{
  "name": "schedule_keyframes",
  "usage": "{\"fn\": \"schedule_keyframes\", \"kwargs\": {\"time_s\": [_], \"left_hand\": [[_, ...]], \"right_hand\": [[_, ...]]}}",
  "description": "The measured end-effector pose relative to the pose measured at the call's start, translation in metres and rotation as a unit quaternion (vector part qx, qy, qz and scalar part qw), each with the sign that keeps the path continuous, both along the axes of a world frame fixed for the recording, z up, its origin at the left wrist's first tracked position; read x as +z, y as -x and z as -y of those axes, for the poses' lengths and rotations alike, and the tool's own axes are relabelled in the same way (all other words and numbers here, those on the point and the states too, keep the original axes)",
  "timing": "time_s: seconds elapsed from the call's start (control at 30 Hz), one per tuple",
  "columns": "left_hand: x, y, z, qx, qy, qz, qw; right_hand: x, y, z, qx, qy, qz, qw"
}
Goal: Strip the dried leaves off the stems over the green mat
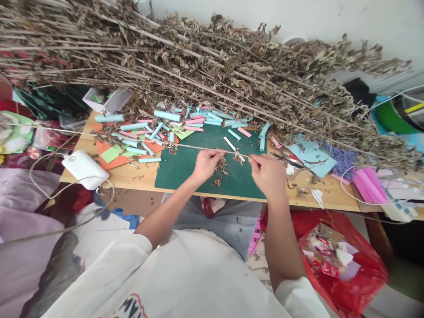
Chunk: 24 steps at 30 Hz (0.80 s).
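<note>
A long thin dried stem (185,146) runs nearly level across the desk, from the far left to my right hand. Pinched around it are the fingers of my left hand (207,164), above the green cutting mat (179,172). My right hand (269,172) is closed on the stem's right end, at the mat's right side. Crumbled dry leaves (219,169) lie on the mat between my hands. Just behind them is a small white paper roll (229,144). Blue paper rolls (167,115) and pink paper rolls (194,120) are scattered along the mat's back edge.
A large heap of dried leafy stalks (198,66) spans the back of the desk. A white power bank (85,169) with a cable sits at the left edge. On the right are dark scissors (288,160), blue paper (313,154) and a red rubbish bag (361,282) below.
</note>
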State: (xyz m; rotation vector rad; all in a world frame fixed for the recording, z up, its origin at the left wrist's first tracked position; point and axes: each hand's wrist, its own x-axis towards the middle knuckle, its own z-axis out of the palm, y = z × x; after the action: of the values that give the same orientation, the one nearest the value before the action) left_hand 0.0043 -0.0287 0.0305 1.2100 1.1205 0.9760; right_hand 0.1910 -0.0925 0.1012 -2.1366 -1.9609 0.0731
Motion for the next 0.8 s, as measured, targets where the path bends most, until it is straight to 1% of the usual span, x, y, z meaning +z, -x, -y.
{"fn": "schedule_keyframes", "kwargs": {"time_s": [0.1, 0.13, 0.2, 0.27, 0.3, 0.37, 0.4, 0.47, 0.5, 0.53, 0.57, 0.63, 0.7, 0.73, 0.8], "left_hand": [[0.002, -0.002, 0.001, 0.008, -0.027, -0.012, 1.000], [0.002, -0.004, 0.003, -0.002, -0.028, -0.010, 1.000], [0.005, -0.008, 0.006, -0.041, -0.040, -0.028, 0.998], [0.009, -0.012, 0.009, -0.075, -0.064, -0.081, 0.992], [0.011, -0.013, 0.010, -0.078, -0.077, -0.109, 0.988], [0.014, -0.011, 0.010, -0.067, -0.101, -0.144, 0.982], [0.014, -0.010, 0.010, -0.062, -0.114, -0.145, 0.981], [0.013, -0.005, 0.008, -0.052, -0.132, -0.120, 0.983], [0.012, -0.003, 0.008, -0.045, -0.128, -0.098, 0.986], [0.011, -0.001, 0.008, -0.037, -0.109, -0.071, 0.991], [0.010, 0.001, 0.008, -0.030, -0.074, -0.041, 0.996], [0.010, 0.003, 0.010, -0.023, 0.030, 0.028, 0.999], [0.012, 0.004, 0.012, -0.025, 0.130, 0.101, 0.986], [0.014, 0.003, 0.013, -0.027, 0.164, 0.133, 0.977], [0.019, 0.001, 0.013, -0.029, 0.191, 0.171, 0.966]], "right_hand": [[-0.002, 0.001, 0.000, 0.014, -0.002, -0.001, 1.000], [-0.002, 0.002, 0.000, 0.026, 0.000, -0.006, 1.000], [-0.001, 0.005, 0.000, 0.047, -0.002, -0.018, 0.999], [0.000, 0.008, -0.002, 0.054, -0.006, -0.023, 0.998], [0.000, 0.009, -0.003, 0.051, -0.008, -0.022, 0.998], [0.001, 0.009, -0.004, 0.046, -0.010, -0.023, 0.999], [0.001, 0.008, -0.004, 0.048, -0.009, -0.025, 0.999], [0.001, 0.006, -0.004, 0.052, -0.006, -0.027, 0.998], [0.000, 0.005, -0.004, 0.053, -0.008, -0.026, 0.998], [-0.002, 0.005, -0.004, 0.052, -0.012, -0.022, 0.998], [-0.003, 0.005, -0.004, 0.050, -0.017, -0.016, 0.998], [-0.007, 0.008, -0.003, 0.048, -0.030, 0.005, 0.998], [-0.011, 0.012, -0.003, 0.051, -0.048, 0.032, 0.997], [-0.012, 0.014, -0.003, 0.055, -0.056, 0.044, 0.996], [-0.015, 0.018, -0.003, 0.066, -0.071, 0.064, 0.993]]}}
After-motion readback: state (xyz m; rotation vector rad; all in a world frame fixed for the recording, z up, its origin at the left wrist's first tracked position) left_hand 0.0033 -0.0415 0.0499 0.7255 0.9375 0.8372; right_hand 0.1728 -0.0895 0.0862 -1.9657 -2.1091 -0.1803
